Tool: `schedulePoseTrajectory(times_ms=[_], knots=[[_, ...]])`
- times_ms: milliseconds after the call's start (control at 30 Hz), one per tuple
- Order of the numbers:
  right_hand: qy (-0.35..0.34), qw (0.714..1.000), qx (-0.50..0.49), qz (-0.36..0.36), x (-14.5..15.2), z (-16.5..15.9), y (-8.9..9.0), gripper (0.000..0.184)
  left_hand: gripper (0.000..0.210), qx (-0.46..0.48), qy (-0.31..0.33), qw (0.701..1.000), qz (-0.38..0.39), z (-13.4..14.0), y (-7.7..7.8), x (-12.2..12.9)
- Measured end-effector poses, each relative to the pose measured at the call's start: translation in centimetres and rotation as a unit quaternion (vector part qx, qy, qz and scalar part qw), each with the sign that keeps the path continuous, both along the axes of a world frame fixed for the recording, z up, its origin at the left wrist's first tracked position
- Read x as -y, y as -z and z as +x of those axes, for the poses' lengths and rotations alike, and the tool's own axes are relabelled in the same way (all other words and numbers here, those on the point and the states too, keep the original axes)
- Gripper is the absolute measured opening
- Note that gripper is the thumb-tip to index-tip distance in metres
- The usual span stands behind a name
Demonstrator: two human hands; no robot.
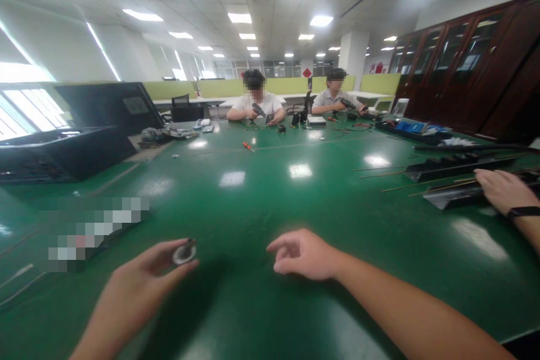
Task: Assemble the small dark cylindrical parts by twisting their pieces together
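Note:
My left hand (pixel 143 275) is closed on a small round part (pixel 184 253), pinched between thumb and fingertips. The part has a pale grey ring-shaped end and a darker piece at its top; its exact kind is too blurred to tell. To the right, over the green tabletop (pixel 236 214), hovers my right hand (pixel 306 256). Its index finger points left, the thumb sits apart below it, and the other fingers curl inward. Nothing shows between those fingers.
Another person's hand (pixel 504 188) rests by dark metal channels (pixel 447 197) and thin rods at right. Two people (pixel 255 101) work across the table with power drills (pixel 258 109). An orange screwdriver (pixel 248 146) lies mid-table. Black cases (pixel 67 152) stand at left.

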State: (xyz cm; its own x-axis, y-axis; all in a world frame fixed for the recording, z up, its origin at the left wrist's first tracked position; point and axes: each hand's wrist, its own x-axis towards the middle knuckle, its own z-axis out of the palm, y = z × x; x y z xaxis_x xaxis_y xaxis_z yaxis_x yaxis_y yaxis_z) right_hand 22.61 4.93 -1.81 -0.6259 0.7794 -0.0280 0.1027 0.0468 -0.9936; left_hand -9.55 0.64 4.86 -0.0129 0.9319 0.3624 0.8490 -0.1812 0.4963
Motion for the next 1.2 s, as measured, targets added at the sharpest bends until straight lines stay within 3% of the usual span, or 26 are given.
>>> schedulePoseTrajectory(times_ms=[33,100,200,267,367,467,600,900,1200], knots=[[0.037,0.999,0.011,0.034,-0.2,0.1,0.0,0.042,0.039,0.037,0.025,0.998,-0.051,2.0,0.2,-1.0],[0.102,0.987,0.049,0.115,-0.4,0.5,-0.1,0.037,0.042,0.071,0.108,0.988,-0.080,6.3,0.7,-2.7],[0.151,0.961,0.111,0.203,-0.6,0.9,-0.1,0.044,0.034,0.065,0.191,0.978,-0.051,11.6,2.3,-4.1],[0.165,0.952,0.134,0.220,-0.6,1.1,0.1,0.054,0.031,0.055,0.221,0.973,-0.036,13.3,3.8,-4.5],[0.176,0.950,0.145,0.213,-0.7,1.1,0.3,0.068,0.039,0.054,0.232,0.971,-0.030,13.2,5.3,-4.5],[0.186,0.950,0.142,0.207,-0.6,1.1,0.4,0.069,0.039,0.070,0.200,0.977,-0.027,12.1,5.4,-4.5],[0.190,0.943,0.129,0.239,-0.4,1.0,-0.1,0.059,0.023,0.063,0.185,0.981,-0.010,11.3,4.8,-4.3],[0.158,0.918,0.152,0.330,0.1,1.0,-1.0,0.019,0.023,0.073,0.248,0.966,-0.011,11.8,5.4,-3.6],[0.135,0.901,0.194,0.363,-0.3,1.4,-0.7,0.014,0.025,0.082,0.231,0.969,-0.038,12.4,5.6,-3.4]])
